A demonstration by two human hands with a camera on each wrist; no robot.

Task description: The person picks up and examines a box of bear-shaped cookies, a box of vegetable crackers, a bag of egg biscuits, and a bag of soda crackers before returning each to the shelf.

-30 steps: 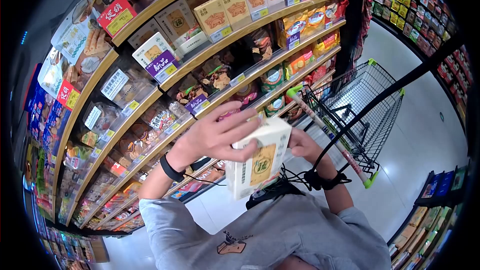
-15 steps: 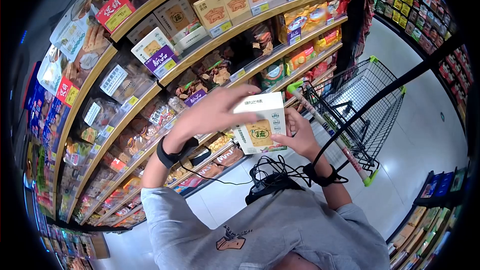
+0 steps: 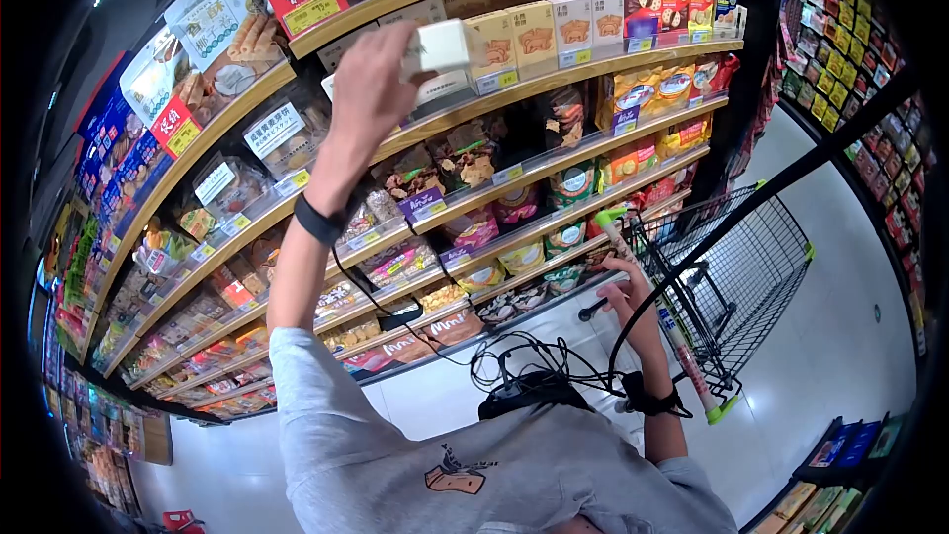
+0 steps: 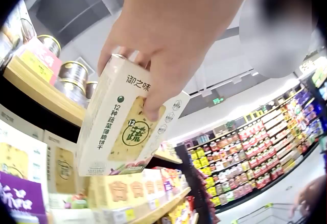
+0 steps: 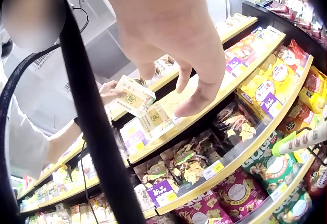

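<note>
My left hand (image 3: 376, 84) grips a white cracker box (image 3: 442, 47) from above, raised at the upper shelf. In the left wrist view the box (image 4: 120, 124) hangs tilted, its front with a cracker picture facing the camera, thumb over the front and fingers behind. Matching boxes (image 4: 61, 170) stand on the shelf just beyond it, beside a purple tag (image 4: 21, 198). My right hand (image 3: 623, 292) is lowered near the cart handle, holding nothing. Its fingers hang loosely bent in the right wrist view.
Curved wooden shelves (image 3: 554, 59) full of snack bags and boxes run along the left and front. A shopping cart (image 3: 732, 277) with green corners stands at the right. Black cables (image 3: 534, 356) hang at the waist, and a black strap crosses the right side.
Both hands were at the box in front of the chest. The right hand has let go and dropped back to the right; the left has lifted the box up to the shelf.
</note>
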